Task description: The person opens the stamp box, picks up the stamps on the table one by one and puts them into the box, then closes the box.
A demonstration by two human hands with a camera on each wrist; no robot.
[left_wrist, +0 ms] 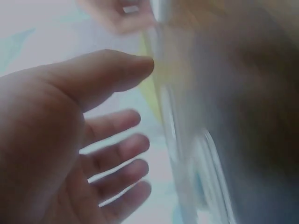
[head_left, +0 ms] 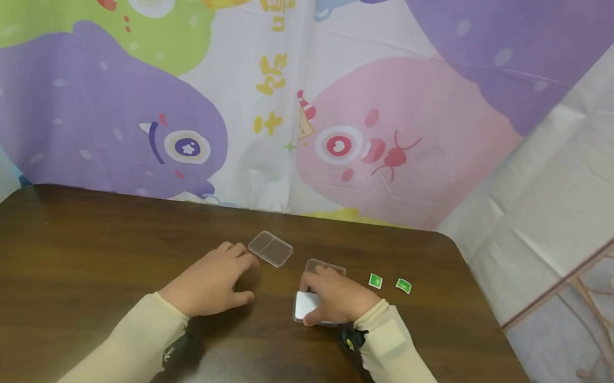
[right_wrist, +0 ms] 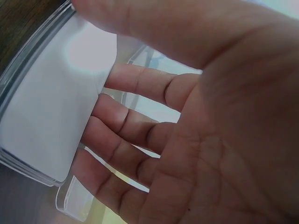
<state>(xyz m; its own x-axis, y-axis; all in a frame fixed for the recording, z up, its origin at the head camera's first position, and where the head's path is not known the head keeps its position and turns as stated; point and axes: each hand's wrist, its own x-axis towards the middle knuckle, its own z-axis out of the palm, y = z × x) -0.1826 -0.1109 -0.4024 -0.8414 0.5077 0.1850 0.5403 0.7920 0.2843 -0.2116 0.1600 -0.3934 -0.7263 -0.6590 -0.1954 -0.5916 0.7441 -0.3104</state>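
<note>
Head view: right hand [head_left: 337,298] is gripping a clear rectangular plastic box [head_left: 295,310] by its edges; left hand [head_left: 210,283], spread, is holding nothing, room between.

On the dark brown wooden table [head_left: 45,326], a white rectangular card [head_left: 304,303] lies in a shallow clear plastic case, between the thumb and fingers of my right hand [head_left: 341,301]. Just behind it, partly hidden by that hand, is a clear rectangular plastic piece [head_left: 333,265]. Farther left, a flat clear plastic lid [head_left: 271,249] lies just right of my left hand [head_left: 213,283]. Right of my right hand, two small green square pieces [head_left: 375,281] lie side by side.
</note>
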